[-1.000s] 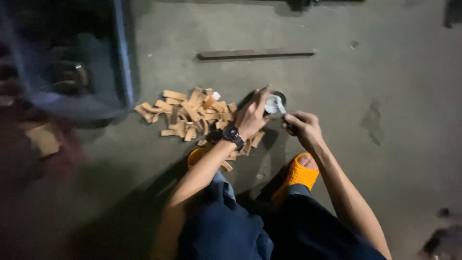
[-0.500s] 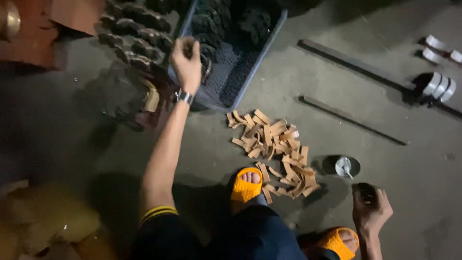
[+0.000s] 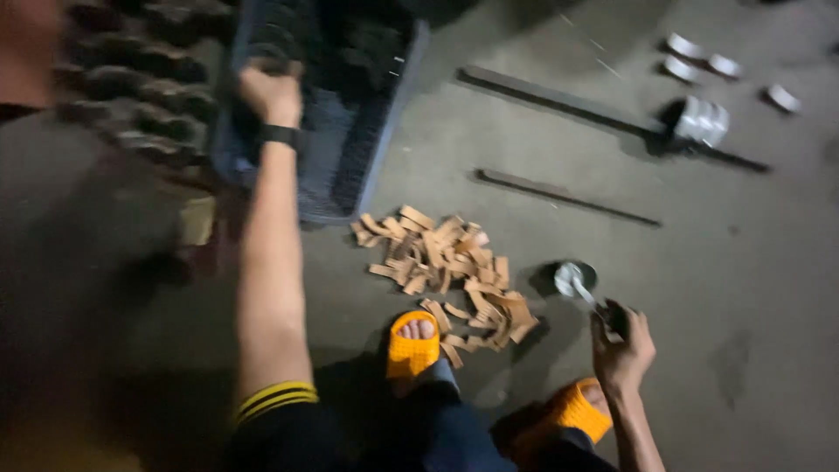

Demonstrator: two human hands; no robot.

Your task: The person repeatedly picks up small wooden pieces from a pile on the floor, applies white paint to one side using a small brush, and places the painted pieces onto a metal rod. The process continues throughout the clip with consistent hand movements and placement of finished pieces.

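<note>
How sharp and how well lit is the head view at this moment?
Head view: dim, with the light falling mainly on the concrete floor; motion blur smears the left hand and the blue crate; the tan strips and the right hand are soft; the left edge sinks into shadow.

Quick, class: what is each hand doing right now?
Left hand: closed on the blue crate rim.
Right hand: closed on a small dark object; cannot tell what.

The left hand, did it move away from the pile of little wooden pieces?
Yes. The left hand left the pile of wooden pieces and reached up-left to the blue crate.
</note>
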